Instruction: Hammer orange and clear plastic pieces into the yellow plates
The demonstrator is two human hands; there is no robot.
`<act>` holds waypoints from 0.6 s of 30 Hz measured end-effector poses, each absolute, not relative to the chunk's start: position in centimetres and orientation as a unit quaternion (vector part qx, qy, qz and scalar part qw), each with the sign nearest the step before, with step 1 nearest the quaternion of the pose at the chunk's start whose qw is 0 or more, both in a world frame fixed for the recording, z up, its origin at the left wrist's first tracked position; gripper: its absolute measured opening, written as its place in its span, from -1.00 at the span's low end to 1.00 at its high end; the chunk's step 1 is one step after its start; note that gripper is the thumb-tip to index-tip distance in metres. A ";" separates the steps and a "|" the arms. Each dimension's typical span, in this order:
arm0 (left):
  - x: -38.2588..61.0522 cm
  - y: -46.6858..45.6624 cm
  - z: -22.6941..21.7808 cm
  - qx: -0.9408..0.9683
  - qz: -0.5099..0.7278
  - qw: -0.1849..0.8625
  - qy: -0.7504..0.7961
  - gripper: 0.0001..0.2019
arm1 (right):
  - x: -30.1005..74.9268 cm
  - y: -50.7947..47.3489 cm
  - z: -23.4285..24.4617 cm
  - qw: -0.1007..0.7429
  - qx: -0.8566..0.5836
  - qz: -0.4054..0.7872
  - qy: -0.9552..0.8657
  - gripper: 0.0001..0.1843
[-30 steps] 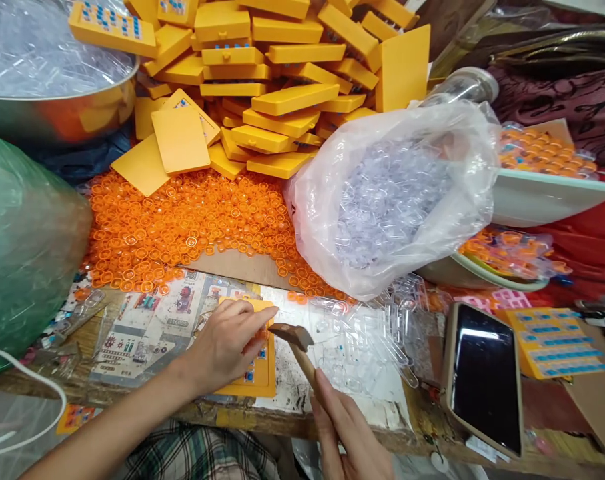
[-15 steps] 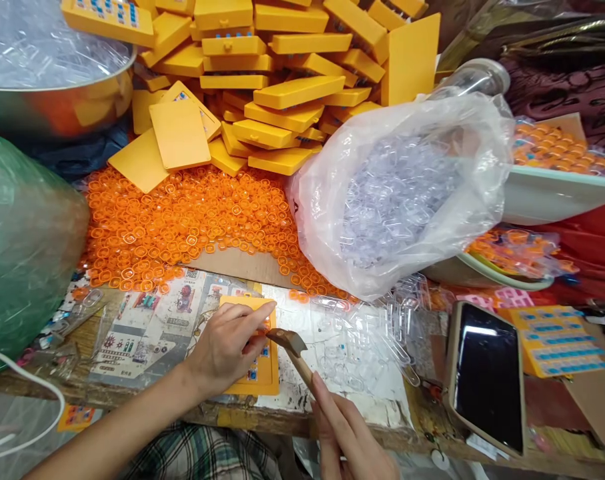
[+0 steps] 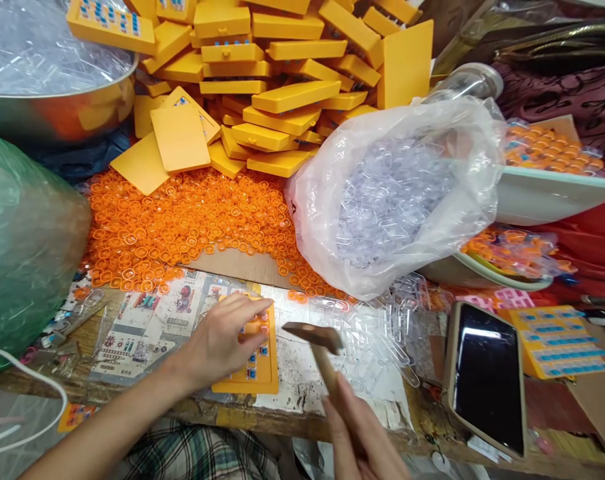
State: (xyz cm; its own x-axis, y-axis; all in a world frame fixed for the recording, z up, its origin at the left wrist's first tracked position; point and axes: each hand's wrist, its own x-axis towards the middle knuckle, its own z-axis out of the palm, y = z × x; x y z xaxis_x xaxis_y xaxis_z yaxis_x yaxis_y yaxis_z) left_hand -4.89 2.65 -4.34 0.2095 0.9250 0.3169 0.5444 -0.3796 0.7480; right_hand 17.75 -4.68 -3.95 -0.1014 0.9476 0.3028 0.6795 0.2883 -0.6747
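Observation:
A yellow plastic case (image 3: 267, 381) with blue bits in rows lies flat on the worktop. My left hand (image 3: 221, 343) rests over its upper left part, thumb and index finger stretched out and apart. Something orange shows on the case between those fingers, partly covered. In my right hand (image 3: 357, 433) is the wooden handle of a small hammer (image 3: 312, 335). Its metal head hangs in the air to the right of the case, touching nothing. The palm side of my left hand is hidden.
Loose orange rings (image 3: 192, 220) form a heap behind the worktop, with stacked yellow cases (image 3: 282, 120) beyond. A plastic bag (image 3: 317, 247) of clear pieces stands right of them. A phone (image 3: 487, 380) lies at right, a green bag (image 3: 27, 253) at left.
The hammer has moved right, away from the left fingers and the case, and its head has turned. My left thumb and index finger have spread apart.

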 end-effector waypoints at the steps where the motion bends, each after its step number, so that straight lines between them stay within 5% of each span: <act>1: -4.5 3.6 -4.1 0.748 0.370 0.242 0.494 -0.75 | 17.8 -4.8 -3.9 0.390 -0.596 0.181 -0.678 -0.48; 8: 0.1 9.9 -4.8 0.805 0.231 0.244 0.490 -0.80 | 17.8 -5.4 -4.0 0.442 -0.637 0.183 -0.605 -0.58; 18: -6.4 11.7 -6.2 0.749 0.276 0.220 0.561 -0.84 | 17.2 -4.0 -4.6 0.403 -0.582 0.199 -0.678 -0.52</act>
State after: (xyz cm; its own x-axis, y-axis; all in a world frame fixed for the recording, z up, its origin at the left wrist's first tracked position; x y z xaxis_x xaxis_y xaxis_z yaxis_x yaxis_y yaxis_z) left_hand -6.43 11.73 -6.18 0.2178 0.9619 0.1651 0.7190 -0.2725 0.6394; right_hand 17.21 -4.01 -4.57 0.0020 0.9493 0.3143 0.6292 0.2431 -0.7383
